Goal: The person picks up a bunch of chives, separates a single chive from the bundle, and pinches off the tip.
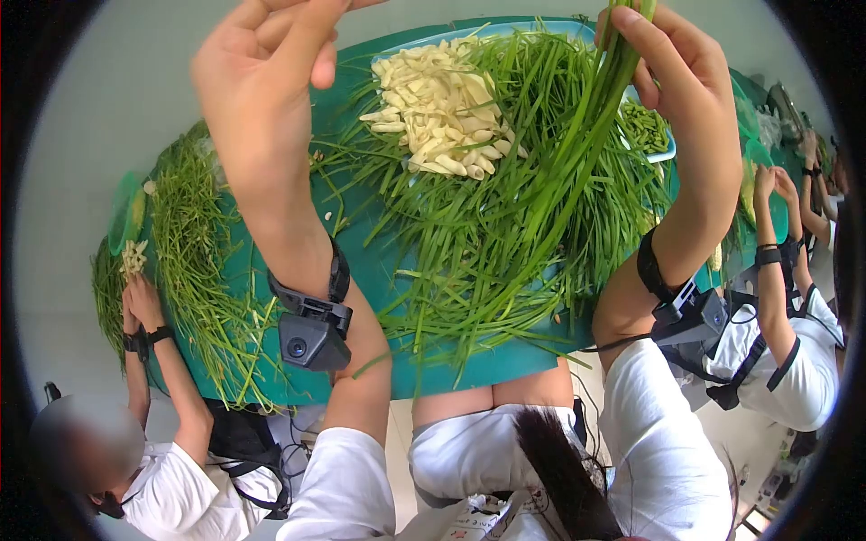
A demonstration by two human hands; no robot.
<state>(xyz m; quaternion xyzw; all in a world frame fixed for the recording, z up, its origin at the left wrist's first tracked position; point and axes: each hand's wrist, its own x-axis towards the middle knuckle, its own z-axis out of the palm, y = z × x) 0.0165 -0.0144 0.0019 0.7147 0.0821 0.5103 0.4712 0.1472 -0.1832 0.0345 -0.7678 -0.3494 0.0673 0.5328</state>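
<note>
My right hand (681, 68) is closed around the upper end of a bunch of garlic chives (591, 126), whose long green leaves hang down over the pile. Raised at the upper left, my left hand (266, 68) has curled fingers, with the fingertips cut off by the top edge; whatever they may pinch cannot be seen. Between my hands, pale pieces like peeled garlic cloves (442, 108) lie heaped on a light blue tray (514, 30). Loose garlic chives (505, 234) spread beside and in front of them.
Under everything is a green table surface (347, 307). A second tray with short green pieces (645, 131) stands at right. More greens (194, 243) lie at left. Co-workers' hands (144, 302) work at the far left, others (776, 185) at the right.
</note>
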